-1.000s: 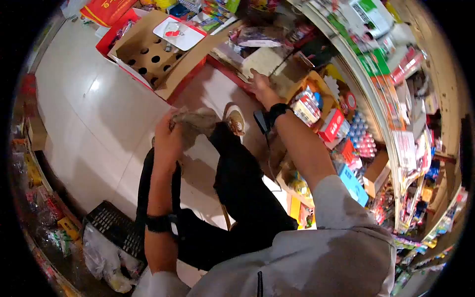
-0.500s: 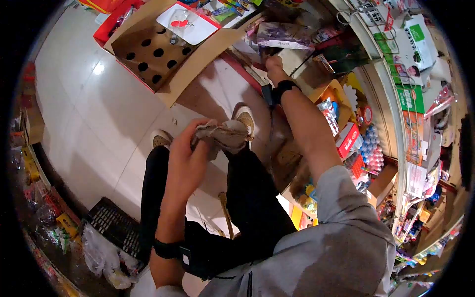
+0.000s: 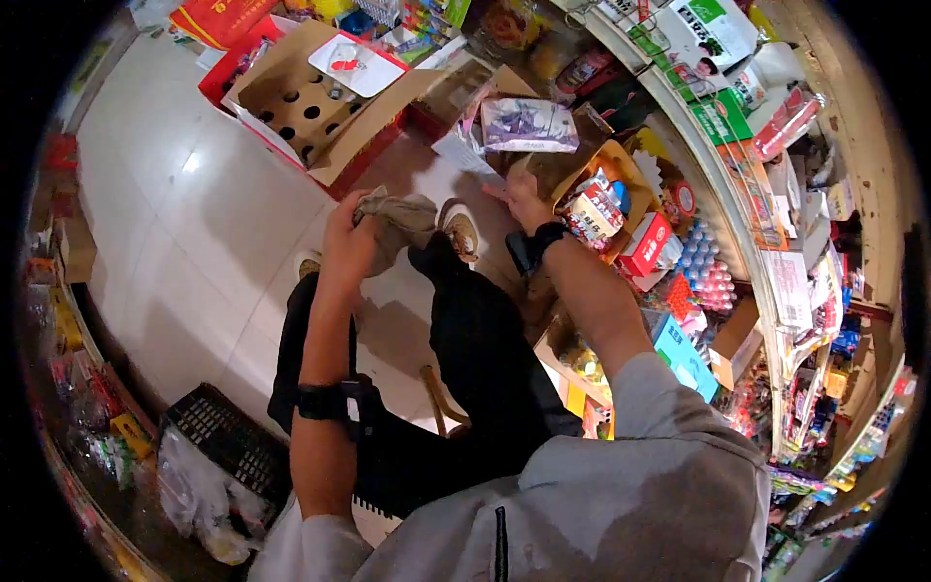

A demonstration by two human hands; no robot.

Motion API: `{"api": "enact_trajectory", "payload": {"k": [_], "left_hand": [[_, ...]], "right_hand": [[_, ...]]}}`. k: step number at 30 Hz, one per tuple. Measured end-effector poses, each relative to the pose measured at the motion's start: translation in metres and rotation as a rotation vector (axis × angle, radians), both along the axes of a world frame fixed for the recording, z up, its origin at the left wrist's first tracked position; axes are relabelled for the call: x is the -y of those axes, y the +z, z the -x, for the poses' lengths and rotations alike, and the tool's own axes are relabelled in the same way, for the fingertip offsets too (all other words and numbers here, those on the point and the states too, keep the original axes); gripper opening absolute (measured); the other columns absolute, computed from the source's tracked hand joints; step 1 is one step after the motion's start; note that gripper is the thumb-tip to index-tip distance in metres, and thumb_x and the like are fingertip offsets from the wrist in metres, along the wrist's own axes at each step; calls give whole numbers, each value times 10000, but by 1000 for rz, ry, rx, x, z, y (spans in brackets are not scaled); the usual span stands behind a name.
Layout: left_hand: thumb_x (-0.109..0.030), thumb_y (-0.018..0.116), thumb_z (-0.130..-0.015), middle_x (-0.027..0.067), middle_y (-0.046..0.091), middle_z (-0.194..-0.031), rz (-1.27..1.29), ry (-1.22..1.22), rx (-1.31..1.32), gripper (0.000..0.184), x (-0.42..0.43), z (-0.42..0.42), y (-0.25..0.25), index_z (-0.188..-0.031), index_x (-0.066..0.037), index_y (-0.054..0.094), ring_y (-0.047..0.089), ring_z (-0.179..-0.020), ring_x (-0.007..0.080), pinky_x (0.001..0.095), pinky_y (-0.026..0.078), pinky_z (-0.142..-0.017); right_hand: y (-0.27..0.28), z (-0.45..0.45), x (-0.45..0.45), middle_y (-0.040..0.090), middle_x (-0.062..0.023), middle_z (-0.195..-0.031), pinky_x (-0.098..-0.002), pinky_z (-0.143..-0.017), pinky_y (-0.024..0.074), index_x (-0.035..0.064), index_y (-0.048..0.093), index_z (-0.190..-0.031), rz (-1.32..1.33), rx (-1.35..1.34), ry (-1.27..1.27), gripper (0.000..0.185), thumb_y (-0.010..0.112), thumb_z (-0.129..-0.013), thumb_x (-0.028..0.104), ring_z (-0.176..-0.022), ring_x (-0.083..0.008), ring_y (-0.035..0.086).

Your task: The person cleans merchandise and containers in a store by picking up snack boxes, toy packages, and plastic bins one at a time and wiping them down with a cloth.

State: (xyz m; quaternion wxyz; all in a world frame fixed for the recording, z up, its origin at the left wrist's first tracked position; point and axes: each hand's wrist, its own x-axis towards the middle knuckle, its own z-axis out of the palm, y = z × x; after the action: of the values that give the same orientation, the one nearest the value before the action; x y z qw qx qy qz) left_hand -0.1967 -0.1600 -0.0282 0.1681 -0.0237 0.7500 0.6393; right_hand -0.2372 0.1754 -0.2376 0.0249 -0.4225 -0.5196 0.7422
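My left hand (image 3: 349,241) is closed on a crumpled grey-brown cloth (image 3: 400,225), held above the floor near my shoes. My right hand (image 3: 522,199) is at the edge of the lower shelf, just below an open box with a purple-and-white packet (image 3: 529,126) in it. A pale flap of that box lies beside the fingers. Those fingers are partly spread, and I see nothing held between them. Right of this hand stands an orange-brown box (image 3: 621,165) with snack packets.
A red carton with a holed cardboard insert (image 3: 291,102) stands on the tiled floor (image 3: 160,233). A black basket (image 3: 228,436) with plastic bags is at the lower left. Packed shelves (image 3: 737,223) curve along the right. A small red-and-white box (image 3: 645,242) is near my right forearm.
The box with the purple packet now sits closer to my right hand, and the pale panel beneath it is no longer visible. My right hand has moved down slightly. The cloth stays in my left hand.
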Motion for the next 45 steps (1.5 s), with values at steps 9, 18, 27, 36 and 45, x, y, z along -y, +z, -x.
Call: {"api": "enact_trajectory", "payload": {"k": [9, 18, 27, 36, 45], "left_hand": [[-95, 532, -916, 112, 619, -1145, 39, 77, -33, 284, 16, -7, -10, -1180, -17, 602, 571, -1074, 210, 315, 432, -945], [-93, 528, -893, 106, 622, -1125, 29, 47, -98, 314, 27, 8, -16, -1188, -13, 597, 570, -1064, 218, 325, 423, -950], [-92, 499, -855, 98, 631, -1089, -33, 160, -202, 342, 73, 10, -10, -1167, 5, 602, 573, -1019, 202, 311, 428, -912], [-70, 520, -866, 90, 652, -1061, -188, 338, -22, 340, 103, -1, 0, -1185, 16, 598, 599, -974, 188, 299, 458, -878], [-68, 510, -897, 121, 625, -1165, -218, 459, 61, 385, 130, -18, 2, -1274, 1, 538, 594, -1066, 219, 326, 488, -916]], "right_hand": [[2, -23, 0, 582, -205, -1064, -462, -696, 614, -111, 464, -1190, 21, 12, 137, 323, 500, -957, 110, -870, -372, 658], [-2, -55, 1, 576, -187, -1108, -468, -710, 618, -77, 485, -1202, -60, 69, 252, 275, 469, -947, 23, -904, -349, 650], [-27, -118, 5, 549, -187, -1198, -479, -713, 622, -40, 454, -1290, -293, 47, 769, 352, 423, -939, -20, -947, -343, 641], [4, -118, 99, 623, -129, -1073, -364, -683, 551, -1, 470, -1348, -140, 394, 879, 471, 533, -888, 76, -860, -232, 646], [-125, -82, 167, 664, -131, -1067, -333, -697, 560, 15, 479, -1346, -317, 33, 1460, 495, 573, -861, 7, -850, -201, 661]]}}
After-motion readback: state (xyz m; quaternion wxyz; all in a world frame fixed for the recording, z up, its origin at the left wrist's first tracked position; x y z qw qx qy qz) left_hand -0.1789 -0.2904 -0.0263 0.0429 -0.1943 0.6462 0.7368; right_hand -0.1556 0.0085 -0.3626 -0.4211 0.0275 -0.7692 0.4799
